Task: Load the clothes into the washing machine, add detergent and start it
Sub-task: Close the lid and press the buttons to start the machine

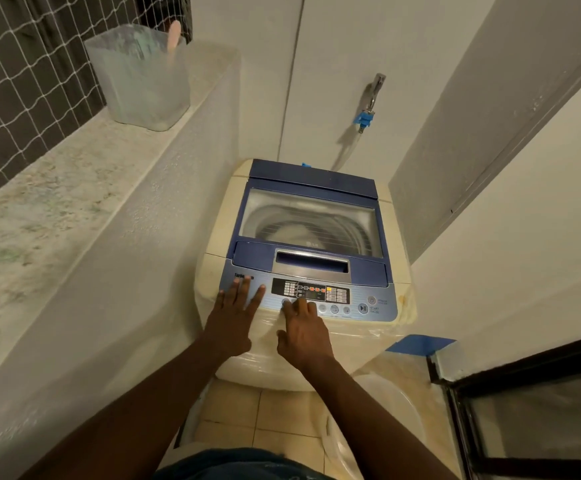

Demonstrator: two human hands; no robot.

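Observation:
A cream top-loading washing machine (220,237) with a blue lid (311,178) stands against the back wall, its lid down. Through the lid's window pale clothes (294,233) show inside the drum. The blue control panel (379,292) runs along the front, with several lights lit on its display. My left hand (235,317) rests flat on the panel's left end, fingers straight and spread. My right hand (303,334) lies at the panel's middle, a fingertip touching one of the round buttons, the other fingers loosely bent. A clear plastic detergent tub (140,77) with a pink scoop stands on the ledge.
A marble ledge (40,188) runs along the left under a netted window. A tap (374,91) with a blue hose fitting sits on the wall behind the machine. A dark-framed glass door (524,410) is at the lower right, and tiled floor lies below.

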